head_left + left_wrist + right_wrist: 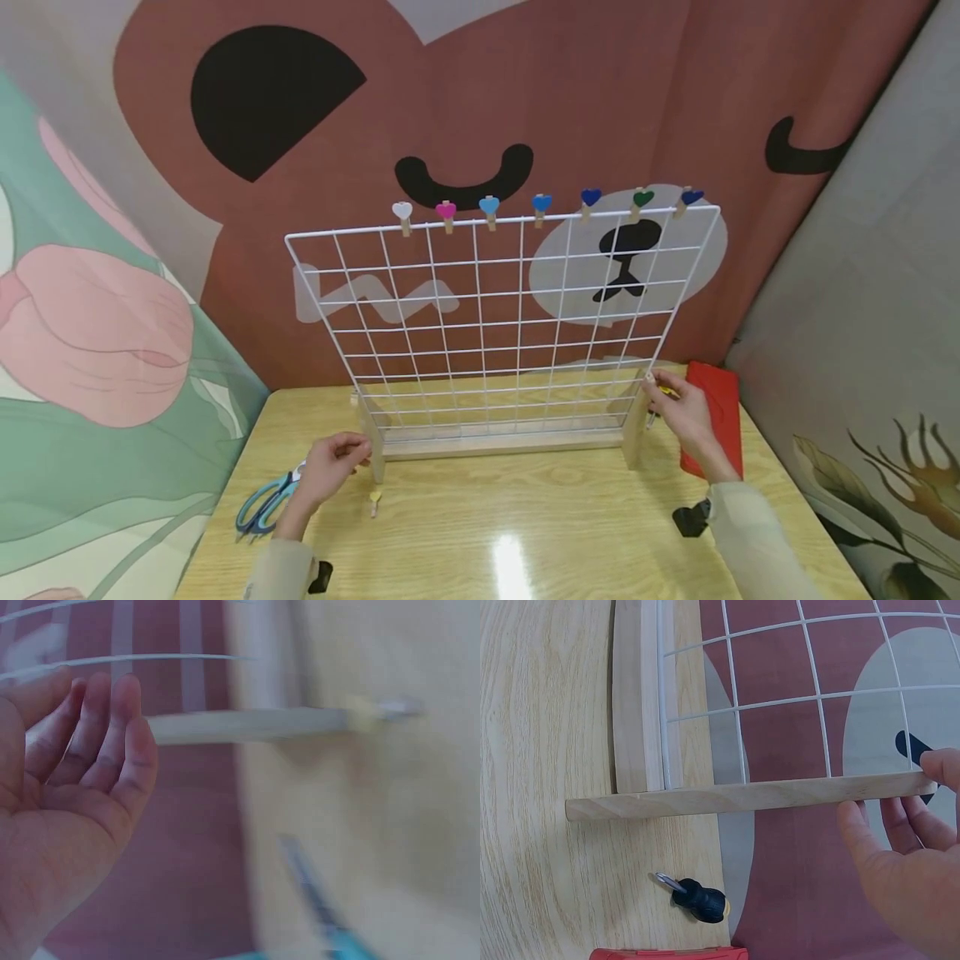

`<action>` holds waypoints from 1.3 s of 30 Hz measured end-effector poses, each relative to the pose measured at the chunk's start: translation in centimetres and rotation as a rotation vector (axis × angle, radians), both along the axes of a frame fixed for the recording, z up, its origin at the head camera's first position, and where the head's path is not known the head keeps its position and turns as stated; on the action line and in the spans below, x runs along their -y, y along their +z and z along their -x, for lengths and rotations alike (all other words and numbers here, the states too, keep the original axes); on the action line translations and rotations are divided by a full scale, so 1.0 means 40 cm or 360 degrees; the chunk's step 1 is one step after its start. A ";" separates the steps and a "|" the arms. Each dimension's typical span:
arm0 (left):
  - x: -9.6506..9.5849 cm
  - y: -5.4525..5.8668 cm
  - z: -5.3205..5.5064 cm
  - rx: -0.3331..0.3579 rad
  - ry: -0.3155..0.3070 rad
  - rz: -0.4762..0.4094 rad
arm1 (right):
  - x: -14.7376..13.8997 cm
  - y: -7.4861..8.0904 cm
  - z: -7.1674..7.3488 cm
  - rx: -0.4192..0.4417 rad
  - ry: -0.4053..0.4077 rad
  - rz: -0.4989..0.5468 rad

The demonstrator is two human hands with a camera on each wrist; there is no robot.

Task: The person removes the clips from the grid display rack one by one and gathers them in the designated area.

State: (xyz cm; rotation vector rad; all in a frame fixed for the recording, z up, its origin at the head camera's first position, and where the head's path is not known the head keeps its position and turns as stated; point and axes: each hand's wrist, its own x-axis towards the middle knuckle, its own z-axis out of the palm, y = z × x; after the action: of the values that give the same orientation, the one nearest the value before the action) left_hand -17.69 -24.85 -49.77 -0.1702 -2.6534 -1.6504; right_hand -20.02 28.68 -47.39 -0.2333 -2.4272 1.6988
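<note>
Head view: a white wire grid panel (521, 292) stands in a pale wooden base (502, 444) on the far part of the wood-grain tabletop (457, 517), leaning slightly. Seven wooden clips with coloured hearts (542, 202) sit along its top wire.

The panel looks light and fairly stiff, likely to flex a little if pushed in its middle; the smooth coating may slide between fingertips. Nothing seems fragile, though a knock could shake the clips loose. The plain wooden uprights look the surest place to take hold, one at each end.

The right hand (681, 408) reaches forward with bent fingers, its grip clamped on the top of the right wooden upright (634, 429), thumb on one face and fingertips on the other. The left hand (333, 471) is raised just beside the left wooden upright (377, 467), fingers softly bent, its grip loose around nothing visible; the left wrist view is blurred, so I cannot tell whether it touches the wood.
</note>
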 end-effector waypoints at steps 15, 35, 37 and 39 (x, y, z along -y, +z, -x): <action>-0.136 0.417 -0.005 -0.0845 -0.0094 -0.0063 | -0.013 0.001 0.007 -0.0025 0.0005 0.0022; -0.204 0.695 0.056 -0.1087 -0.0131 -0.0009 | -0.007 0.000 0.000 0.0007 0.0019 0.0023; -0.207 0.721 0.061 -0.1110 -0.0107 0.0017 | -0.008 -0.001 0.001 0.0010 0.0020 0.0019; -0.209 0.746 0.068 -0.1137 -0.0073 0.0069 | -0.009 -0.002 0.001 0.0005 0.0027 0.0018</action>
State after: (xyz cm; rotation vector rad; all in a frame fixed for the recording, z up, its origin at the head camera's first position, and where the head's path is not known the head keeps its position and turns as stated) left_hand -20.41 -16.48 -19.91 -0.6791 -2.1398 -1.2195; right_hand -20.07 29.02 -47.49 -0.2178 -2.4290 1.7207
